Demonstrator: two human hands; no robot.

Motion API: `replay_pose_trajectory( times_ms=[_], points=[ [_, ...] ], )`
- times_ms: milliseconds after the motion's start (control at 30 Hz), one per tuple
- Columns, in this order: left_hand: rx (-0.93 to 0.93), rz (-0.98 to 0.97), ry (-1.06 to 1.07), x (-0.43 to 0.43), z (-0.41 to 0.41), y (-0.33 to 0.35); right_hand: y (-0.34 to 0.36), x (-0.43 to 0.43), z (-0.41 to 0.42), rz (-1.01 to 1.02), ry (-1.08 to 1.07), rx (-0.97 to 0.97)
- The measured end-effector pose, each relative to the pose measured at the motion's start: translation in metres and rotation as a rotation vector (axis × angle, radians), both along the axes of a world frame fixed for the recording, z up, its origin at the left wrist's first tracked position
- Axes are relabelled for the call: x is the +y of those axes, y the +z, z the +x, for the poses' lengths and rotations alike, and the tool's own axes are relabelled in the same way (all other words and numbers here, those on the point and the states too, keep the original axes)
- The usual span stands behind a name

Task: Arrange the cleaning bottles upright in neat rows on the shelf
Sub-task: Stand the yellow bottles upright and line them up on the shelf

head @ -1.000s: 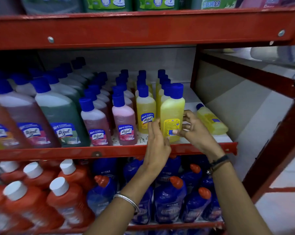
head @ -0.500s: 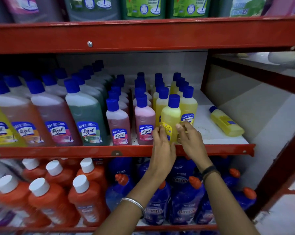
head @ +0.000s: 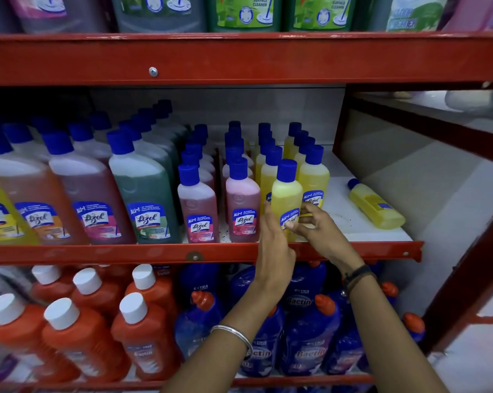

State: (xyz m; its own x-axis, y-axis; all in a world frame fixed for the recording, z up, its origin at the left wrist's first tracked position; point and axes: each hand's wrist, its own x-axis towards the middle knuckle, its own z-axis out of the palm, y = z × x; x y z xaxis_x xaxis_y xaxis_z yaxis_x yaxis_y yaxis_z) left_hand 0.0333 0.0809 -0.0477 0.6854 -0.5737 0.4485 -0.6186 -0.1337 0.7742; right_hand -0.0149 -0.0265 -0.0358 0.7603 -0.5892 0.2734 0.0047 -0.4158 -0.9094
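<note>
A small yellow bottle [head: 286, 191] with a blue cap stands upright at the front of the middle shelf [head: 126, 253], ahead of two rows of yellow bottles [head: 314, 177]. My left hand [head: 273, 251] presses flat fingers against its left side. My right hand [head: 319, 231] pinches its lower right side at the label. Another yellow bottle [head: 377, 207] lies on its side on the white shelf board to the right, apart from both hands. Rows of small pink bottles [head: 242, 205] and reddish bottles [head: 198, 211] stand upright to the left.
Large blue-capped bottles [head: 143, 199] fill the shelf's left half. The red beam of the upper shelf [head: 239, 58] hangs above. Below stand orange bottles [head: 69, 341] and blue bottles [head: 304, 336]. A red frame post [head: 466, 279] bounds the right side.
The upright yellow bottle has shifted left and now stands in front of the gap between the two yellow rows. Both hands have slid down to its lower part. The lying bottle has not moved.
</note>
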Motion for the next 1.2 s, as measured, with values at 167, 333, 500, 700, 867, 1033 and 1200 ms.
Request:
replay_pose_trajectory(
  times_ms=[167,333,500,700,867,1033,1200],
  points=[
    [-0.079,0.090,0.021,0.005,-0.012,-0.011,-0.009,0.008,0.010,-0.190,-0.280,-0.016],
    [-0.137,0.075,0.015,0.008,-0.022,-0.018,-0.009,0.012,0.007,-0.205,-0.273,-0.027],
    [-0.347,-0.121,0.022,-0.005,-0.033,-0.006,0.003,-0.003,-0.024,-0.104,-0.305,-0.196],
    [-0.293,-0.089,-0.217,-0.075,-0.053,0.022,0.030,-0.080,-0.059,-0.119,-0.492,-0.135],
    [0.054,0.221,-0.227,-0.150,-0.057,0.034,0.023,-0.143,-0.073,-0.309,-0.725,0.423],
    [0.245,0.363,-0.192,-0.182,-0.061,0.026,0.020,-0.158,-0.081,-0.111,-0.585,0.582],
    [0.212,0.336,-0.148,-0.173,-0.058,0.022,0.010,-0.163,-0.086,0.211,-0.461,0.290]
  ],
)
